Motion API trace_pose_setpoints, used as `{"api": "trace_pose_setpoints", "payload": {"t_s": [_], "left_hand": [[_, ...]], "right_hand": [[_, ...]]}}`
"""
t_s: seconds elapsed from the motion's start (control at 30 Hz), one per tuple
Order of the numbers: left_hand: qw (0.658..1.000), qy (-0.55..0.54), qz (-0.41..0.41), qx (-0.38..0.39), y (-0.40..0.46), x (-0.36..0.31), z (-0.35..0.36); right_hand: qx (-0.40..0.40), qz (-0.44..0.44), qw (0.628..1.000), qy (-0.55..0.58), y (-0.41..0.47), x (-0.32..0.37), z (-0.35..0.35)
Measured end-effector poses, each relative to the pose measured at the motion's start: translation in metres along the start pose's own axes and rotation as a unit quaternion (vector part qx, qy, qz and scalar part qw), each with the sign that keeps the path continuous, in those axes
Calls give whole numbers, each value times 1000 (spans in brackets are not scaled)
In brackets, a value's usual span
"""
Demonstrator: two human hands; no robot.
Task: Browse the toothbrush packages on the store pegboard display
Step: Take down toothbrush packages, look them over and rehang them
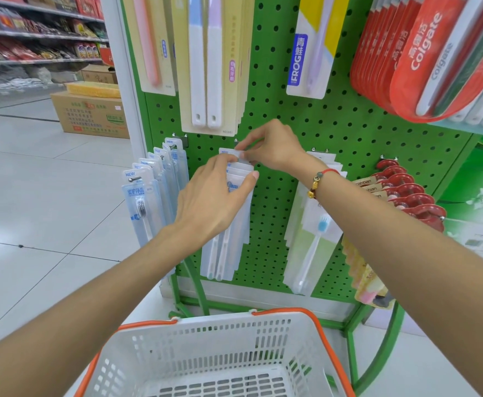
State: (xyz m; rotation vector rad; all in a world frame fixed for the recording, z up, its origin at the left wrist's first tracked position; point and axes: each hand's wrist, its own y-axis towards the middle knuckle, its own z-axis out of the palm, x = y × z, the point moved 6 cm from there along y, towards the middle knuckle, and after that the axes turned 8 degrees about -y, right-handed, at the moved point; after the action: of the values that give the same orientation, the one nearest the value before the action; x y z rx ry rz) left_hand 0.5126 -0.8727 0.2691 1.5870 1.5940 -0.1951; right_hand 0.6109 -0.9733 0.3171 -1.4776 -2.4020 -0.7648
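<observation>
Shop, green pegboard [292, 124] w/ hung toothbrush packages [214, 67], stocked shelves [34, 32], shopping basket [220, 353], tiled floor [34, 196]

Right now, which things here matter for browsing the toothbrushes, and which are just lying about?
Part of the job:
left hand
right hand
clear toothbrush packs
green pegboard

Just about:
white basket
cardboard box
red Colgate packs
</observation>
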Motion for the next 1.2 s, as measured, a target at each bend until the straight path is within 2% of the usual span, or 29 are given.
{"api": "trace_pose_setpoints", "payload": {"t_s": [0.33,0.57,0.8,0.93,1.07,1.2], "left_hand": [[999,-32,2,-30,-7,4,-4],[999,-5,-38,-2,-4,1,1],[986,-120,-119,-1,0,0,7],[978,-165,-124,-3,-5,-3,4],[984,-148,-98,-26,-20,-2,-5],[988,-138,-59,-43,-33,1,-8]], "right_hand": [[34,3,999,-1,-3,2,-4],[18,-12,999,-36,-21,5,-20],[49,-24,998,-12,-42,13,-30],[81,-10,997,3,-49,17,-28],[62,-24,997,-28,-61,17,-32],[-4,-34,997,-63,-80,10,-37]]}}
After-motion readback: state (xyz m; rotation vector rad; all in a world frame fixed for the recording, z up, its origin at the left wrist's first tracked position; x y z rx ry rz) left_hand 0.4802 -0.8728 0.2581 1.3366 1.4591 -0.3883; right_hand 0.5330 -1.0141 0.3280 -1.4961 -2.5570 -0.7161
